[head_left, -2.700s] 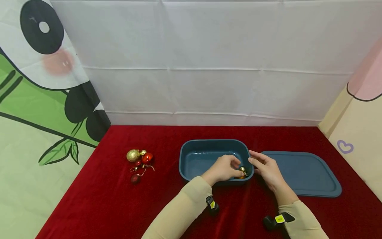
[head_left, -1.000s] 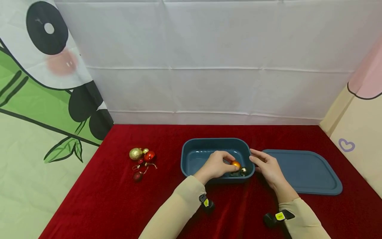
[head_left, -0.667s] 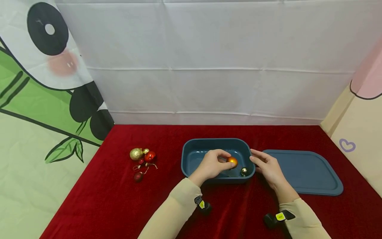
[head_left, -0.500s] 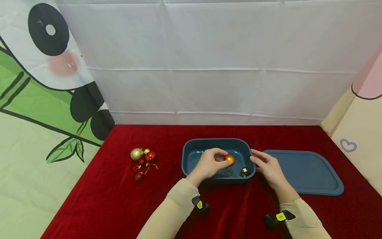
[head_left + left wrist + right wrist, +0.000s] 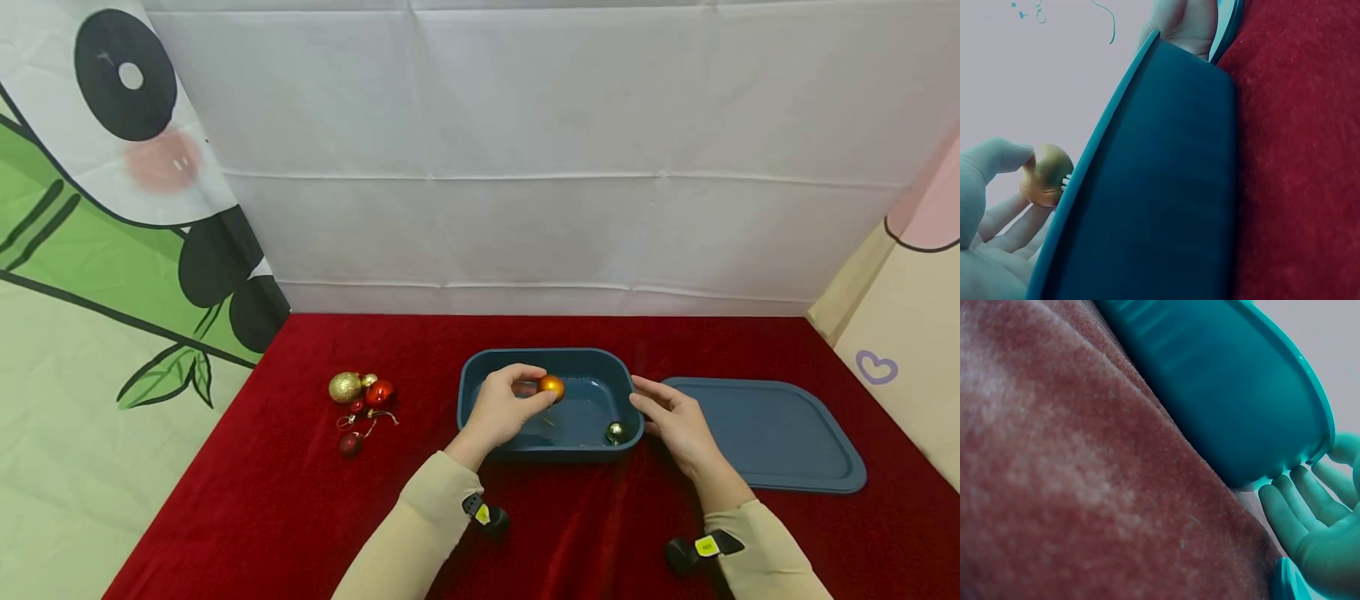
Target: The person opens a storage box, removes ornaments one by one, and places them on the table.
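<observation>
A shiny orange-gold bauble (image 5: 551,387) is pinched between the thumb and fingers of my left hand (image 5: 498,408), above the left half of a blue rectangular box (image 5: 547,456). The left wrist view shows the same bauble (image 5: 1047,175) just beyond the box rim. Inside the box, a small gold bauble (image 5: 616,432) lies in the near right corner. My right hand (image 5: 678,425) touches the box's right end. In the right wrist view its nearly straight fingers (image 5: 1316,494) rest against the outer wall, with the thumb by the rim.
Left of the box lies a cluster of ornaments: a glittery gold bauble (image 5: 345,387), a red bauble (image 5: 380,393), a dark red bauble (image 5: 349,444) and smaller ones with strings. A flat blue lid (image 5: 772,433) lies to the right on the red cloth (image 5: 300,517).
My left hand has lifted the orange-gold bauble from the box's right corner and carried it left, leaving the small gold bauble in view. My right hand has stayed at the box's end.
</observation>
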The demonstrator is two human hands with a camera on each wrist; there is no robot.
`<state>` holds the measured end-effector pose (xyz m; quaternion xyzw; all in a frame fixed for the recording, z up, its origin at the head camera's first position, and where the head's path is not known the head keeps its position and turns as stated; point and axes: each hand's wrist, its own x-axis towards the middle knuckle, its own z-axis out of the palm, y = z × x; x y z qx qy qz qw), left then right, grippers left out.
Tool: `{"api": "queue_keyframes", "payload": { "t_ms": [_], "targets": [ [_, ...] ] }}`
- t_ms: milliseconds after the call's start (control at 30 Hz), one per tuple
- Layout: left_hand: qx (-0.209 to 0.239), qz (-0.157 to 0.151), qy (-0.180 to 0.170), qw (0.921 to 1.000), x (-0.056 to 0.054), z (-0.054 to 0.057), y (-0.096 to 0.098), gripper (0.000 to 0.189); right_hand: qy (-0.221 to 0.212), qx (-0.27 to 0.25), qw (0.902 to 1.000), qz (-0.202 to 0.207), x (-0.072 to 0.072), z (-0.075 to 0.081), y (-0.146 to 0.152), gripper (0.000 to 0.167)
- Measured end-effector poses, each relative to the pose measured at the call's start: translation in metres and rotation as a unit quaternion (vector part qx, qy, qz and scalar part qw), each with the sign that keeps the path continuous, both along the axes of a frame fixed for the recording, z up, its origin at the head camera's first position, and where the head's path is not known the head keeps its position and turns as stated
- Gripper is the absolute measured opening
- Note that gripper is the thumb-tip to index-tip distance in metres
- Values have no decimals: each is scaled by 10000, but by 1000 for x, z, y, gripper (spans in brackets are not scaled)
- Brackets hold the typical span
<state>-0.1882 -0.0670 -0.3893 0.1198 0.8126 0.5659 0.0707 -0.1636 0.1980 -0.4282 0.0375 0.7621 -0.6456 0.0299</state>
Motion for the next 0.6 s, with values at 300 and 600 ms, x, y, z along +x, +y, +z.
{"api": "queue_keyframes", "payload": {
  "t_ms": [300,600],
  "targets": [
    [135,171,-12,9998,0,-2,-17,35,19,-4,10000,24,1,0,0,60],
    [199,514,86,9984,-1,1,-37,35,0,69,10000,39,1,3,1,59]
  ]
}}
